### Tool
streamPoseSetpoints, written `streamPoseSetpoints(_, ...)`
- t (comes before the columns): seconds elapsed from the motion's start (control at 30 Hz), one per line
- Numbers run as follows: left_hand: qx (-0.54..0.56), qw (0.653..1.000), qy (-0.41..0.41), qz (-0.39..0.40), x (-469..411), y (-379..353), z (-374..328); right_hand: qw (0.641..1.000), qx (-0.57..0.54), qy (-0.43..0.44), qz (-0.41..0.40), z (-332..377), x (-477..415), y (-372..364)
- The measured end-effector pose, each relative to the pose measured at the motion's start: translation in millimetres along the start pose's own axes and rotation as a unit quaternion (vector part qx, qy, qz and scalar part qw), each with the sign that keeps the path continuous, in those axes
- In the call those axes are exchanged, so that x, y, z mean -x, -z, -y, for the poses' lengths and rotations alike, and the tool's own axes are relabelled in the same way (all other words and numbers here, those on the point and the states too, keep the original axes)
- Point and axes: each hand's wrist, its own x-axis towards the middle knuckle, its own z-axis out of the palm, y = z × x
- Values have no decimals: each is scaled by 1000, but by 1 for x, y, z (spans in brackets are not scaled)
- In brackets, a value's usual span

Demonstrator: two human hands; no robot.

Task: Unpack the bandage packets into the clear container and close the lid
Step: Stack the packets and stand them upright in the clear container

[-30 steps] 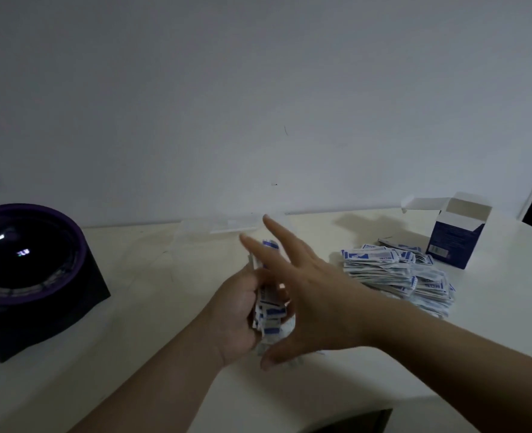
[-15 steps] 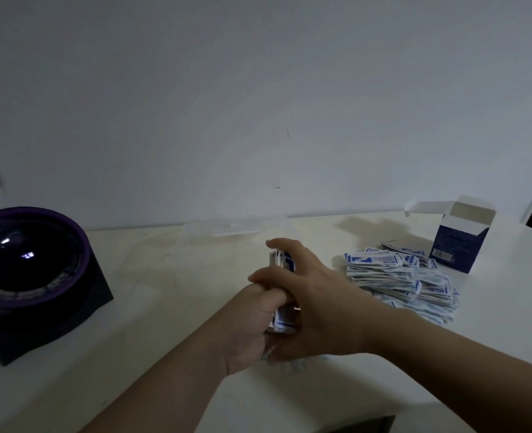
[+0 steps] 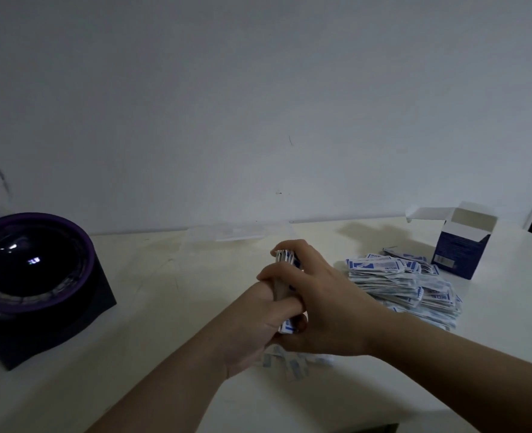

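Head view: the left hand (image 3: 258,320) and right hand (image 3: 328,304) are both curling round an upright stack of thin, blue-printed bandage packets (image 3: 285,260), squeezing it above the pale table (image 3: 164,307). A flat loose pile (image 3: 405,289) is lying to the right, and the clear plastic container (image 3: 236,234) is sitting behind.

A stack (image 3: 285,257) of white-and-blue bandage packets is held on edge between the left hand (image 3: 258,320) and the right hand (image 3: 327,301), just above a few loose packets (image 3: 289,365) that are seen blurred on the table (image 3: 164,292). A larger pile (image 3: 399,282) of the same packets is heaped flat to the right. The clear container (image 3: 227,235) is set near the table's back edge, behind the stack and apart from it, too faint for its lid to be made out.
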Motion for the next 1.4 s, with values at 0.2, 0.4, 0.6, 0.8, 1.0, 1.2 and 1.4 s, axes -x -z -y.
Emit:
streamPoseSetpoints(0.2, -39, 999, 1, -34, -1, -3, -3, 997, 73, 3, -30, 3, -3, 2)
streamPoseSetpoints(0.4, -86, 991, -23, -99, -4, 1, -4, 997, 80, 15, -2, -1, -11, 8)
streamPoseSetpoints(0.6, -150, 982, -38, -109, -2, 2, -6, 992, 98, 35, -69, 4, -14, 1)
streamPoseSetpoints(0.8, -153, 982, -40, -100, -1, 2, -10, 995, 61, 42, -60, -1, -20, 2)
streamPoseSetpoints(1.0, 9, 996, 2, -91, -1, 14, -18, 983, -171, -63, 7, -9, -27, 30)
streamPoseSetpoints(1.2, 123, 991, 45, -32, 3, 27, -28, 826, -502, -218, 135, -16, -31, 23)
streamPoseSetpoints(1.4, 97, 993, 70, -6, 6, 33, -28, 819, -518, -209, 131, 2, -41, 19)
